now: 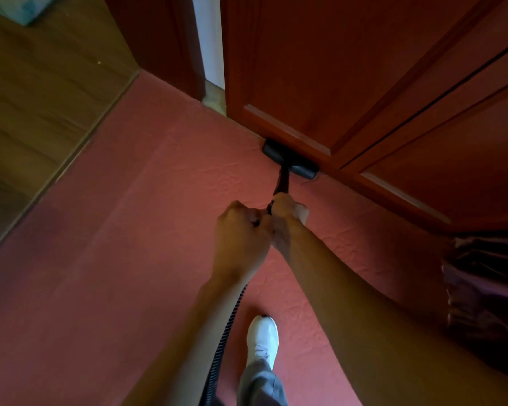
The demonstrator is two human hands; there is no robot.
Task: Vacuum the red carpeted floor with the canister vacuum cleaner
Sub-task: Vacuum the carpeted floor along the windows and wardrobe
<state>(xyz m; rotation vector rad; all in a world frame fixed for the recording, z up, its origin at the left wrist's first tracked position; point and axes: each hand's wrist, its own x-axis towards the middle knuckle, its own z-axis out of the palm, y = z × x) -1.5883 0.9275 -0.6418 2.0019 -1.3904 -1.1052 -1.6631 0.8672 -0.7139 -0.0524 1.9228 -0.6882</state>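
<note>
The red carpet [135, 218] fills the middle of the view. A black floor nozzle [291, 159] lies on it, pressed against the foot of a red-brown wooden door. The black wand [282, 181] runs back from the nozzle into my hands. My right hand [286, 219] is shut on the wand. My left hand [242, 232] is shut on the wand's handle just behind it, touching the right hand. A ribbed black hose [228, 335] drops from the handle under my left forearm. The canister is out of view.
The red-brown door [320, 68] and its panelled neighbour [452, 142] wall off the far and right side. Brown wood flooring [33, 98] borders the carpet on the left. A dark purple fabric [487, 288] hangs at the right. My white shoe [261, 338] stands on the carpet.
</note>
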